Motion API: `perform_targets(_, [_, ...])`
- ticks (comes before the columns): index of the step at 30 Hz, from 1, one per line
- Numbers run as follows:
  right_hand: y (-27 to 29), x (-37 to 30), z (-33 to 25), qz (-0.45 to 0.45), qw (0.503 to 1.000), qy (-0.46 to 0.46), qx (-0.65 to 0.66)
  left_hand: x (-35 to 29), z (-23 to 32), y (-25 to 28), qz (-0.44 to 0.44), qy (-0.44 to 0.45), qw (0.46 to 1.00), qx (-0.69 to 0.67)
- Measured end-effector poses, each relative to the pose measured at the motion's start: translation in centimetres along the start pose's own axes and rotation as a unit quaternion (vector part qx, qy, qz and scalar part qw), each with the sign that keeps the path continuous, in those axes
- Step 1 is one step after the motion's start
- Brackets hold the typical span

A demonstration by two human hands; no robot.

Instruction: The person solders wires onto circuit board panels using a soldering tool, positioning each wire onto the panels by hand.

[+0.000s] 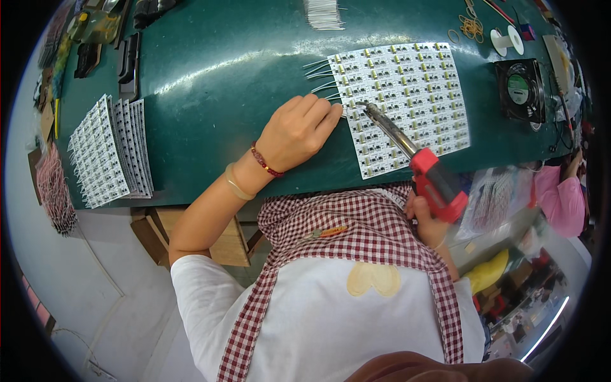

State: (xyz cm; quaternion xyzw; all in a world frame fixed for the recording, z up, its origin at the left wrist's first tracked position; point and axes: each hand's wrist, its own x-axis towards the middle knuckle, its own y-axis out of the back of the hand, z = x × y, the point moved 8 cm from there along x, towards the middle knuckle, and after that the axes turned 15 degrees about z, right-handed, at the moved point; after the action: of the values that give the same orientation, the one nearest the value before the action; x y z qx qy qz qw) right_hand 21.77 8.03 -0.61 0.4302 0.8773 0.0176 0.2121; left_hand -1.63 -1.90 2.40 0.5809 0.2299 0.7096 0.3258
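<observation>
A white sheet of small circuit boards [402,102] lies on the green table in front of me. Several thin white wires [323,74] stick out from its left edge. My left hand [300,130] is closed in a pinch at that edge, on a thin wire mostly hidden by the fingers. In my right hand [428,219] is a red and black soldering gun [436,181], gripped by its handle at the table's front edge. Its metal tip reaches over the sheet's left side, close to my left fingertips.
Stacked board sheets [105,153] stand at the left. A bundle of white wires [324,14] lies at the far edge. To the right are a black fan [520,90], a white spool [506,41] and rubber bands [471,28]. Pink wires [56,188] hang off the left side.
</observation>
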Motion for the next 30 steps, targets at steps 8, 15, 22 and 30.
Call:
perform_targets(8, [0.6, 0.3, 1.7, 0.037, 0.991, 0.071, -0.107, 0.0, 0.1, 0.0, 0.012, 0.006, 1.000, -0.018])
perform_targets(15, [-0.3, 0.9, 0.4, 0.022, 0.991, 0.081, -0.105, -0.1, 0.2, -0.1, 0.005, 0.000, 1.000, -0.014])
perform_targets(22, [-0.8, 0.2, -0.6, -0.018, 0.984, 0.163, -0.069, -0.3, 0.5, 0.0, 0.005, 0.000, 1.000, -0.016])
perform_targets(30, [-0.7, 0.5, -0.6, -0.001, 0.971, 0.167, -0.168, -0.2, 0.4, -0.1, 0.001, -0.003, 1.000, -0.016])
